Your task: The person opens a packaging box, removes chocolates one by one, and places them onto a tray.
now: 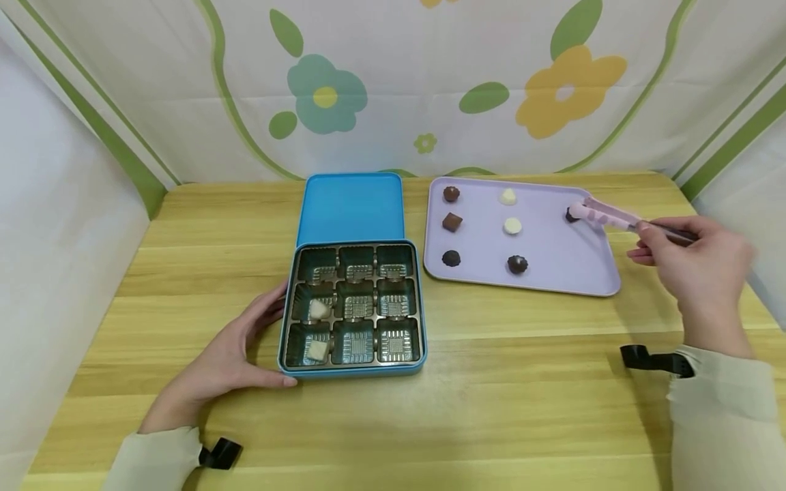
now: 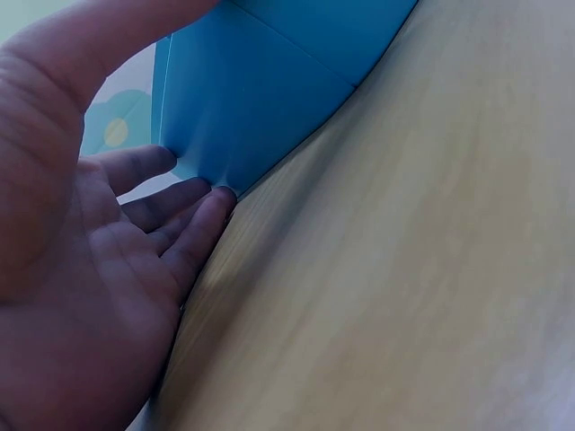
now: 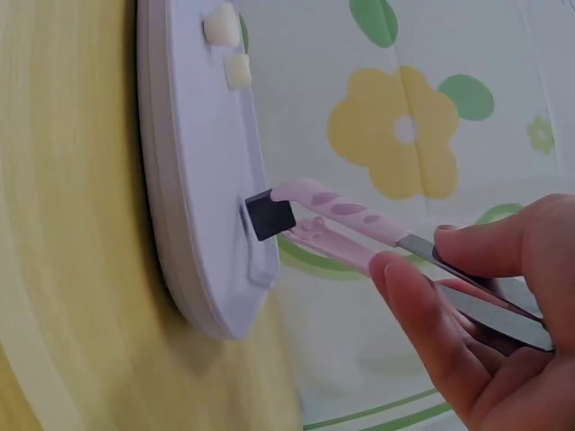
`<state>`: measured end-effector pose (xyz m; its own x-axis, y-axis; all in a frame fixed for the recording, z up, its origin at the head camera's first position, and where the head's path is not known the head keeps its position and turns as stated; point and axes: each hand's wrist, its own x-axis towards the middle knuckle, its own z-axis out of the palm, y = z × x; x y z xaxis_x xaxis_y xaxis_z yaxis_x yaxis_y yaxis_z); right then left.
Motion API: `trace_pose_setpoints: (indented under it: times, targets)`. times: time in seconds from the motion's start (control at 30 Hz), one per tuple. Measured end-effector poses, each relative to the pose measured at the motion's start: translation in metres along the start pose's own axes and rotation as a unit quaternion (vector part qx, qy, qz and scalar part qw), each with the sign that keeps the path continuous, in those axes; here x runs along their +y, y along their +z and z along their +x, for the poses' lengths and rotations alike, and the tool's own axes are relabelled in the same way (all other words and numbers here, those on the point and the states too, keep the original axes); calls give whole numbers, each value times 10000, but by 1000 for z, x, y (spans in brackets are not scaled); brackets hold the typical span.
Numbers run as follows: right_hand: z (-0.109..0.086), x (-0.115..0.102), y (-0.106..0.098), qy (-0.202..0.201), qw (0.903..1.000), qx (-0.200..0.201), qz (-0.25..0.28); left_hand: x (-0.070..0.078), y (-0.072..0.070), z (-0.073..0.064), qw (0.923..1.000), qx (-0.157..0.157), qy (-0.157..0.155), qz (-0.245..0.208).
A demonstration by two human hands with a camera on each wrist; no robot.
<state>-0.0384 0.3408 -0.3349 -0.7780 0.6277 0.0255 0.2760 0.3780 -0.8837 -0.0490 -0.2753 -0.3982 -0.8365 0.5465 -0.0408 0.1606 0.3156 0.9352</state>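
Observation:
Pinched between thumb and fingers of my right hand (image 1: 706, 259) are metal tongs (image 3: 346, 215) with pink tips. Those tips are at a dark, square-sided chocolate (image 3: 269, 217) near the right end of the lilac tray (image 1: 559, 266). My left hand (image 1: 224, 351) rests against the left side of the blue tin (image 1: 362, 372), fingertips touching its wall and thumb by the front corner. Inside the tin, a gold divided insert (image 1: 376, 316) has white chocolates in its left column: one piece (image 1: 318, 309) in the middle row, another (image 1: 317, 350) in the front row.
Two columns of chocolates lie on the tray, among them a brown square (image 1: 452, 221), a white round (image 1: 512, 226) and a dark fluted one (image 1: 518, 264). Behind the tin lies its blue lid (image 1: 351, 208). A flowered cloth (image 1: 393, 88) hangs along the table's back edge.

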Motion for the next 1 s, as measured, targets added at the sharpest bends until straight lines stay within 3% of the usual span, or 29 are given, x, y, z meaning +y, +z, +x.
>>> trace_pose_setpoints:
  times: [0.1, 0.4, 0.57, 0.77, 0.83, 1.0]
  targets:
    - [1, 3, 6, -66, 10000, -52, -26, -1, 0, 0, 10000, -11, -14, -14]
    - [5, 11, 14, 462, 9930, -388, 1018, -2, -1, 0, 10000, 18, -2, 19]
    - [7, 14, 14, 406, 9950, -352, 837, -1, -1, 0, 10000, 5, -15, 5]
    - [7, 18, 17, 152, 9994, -290, 139, -1, -1, 0, 10000, 0, -38, -13]
    - [6, 17, 17, 168, 9994, -244, 180, -1, 0, 0, 10000, -2, -37, -7]
    - [4, 12, 15, 169, 9956, -79, 919, 0, -1, 0, 10000, 6, -36, -22]
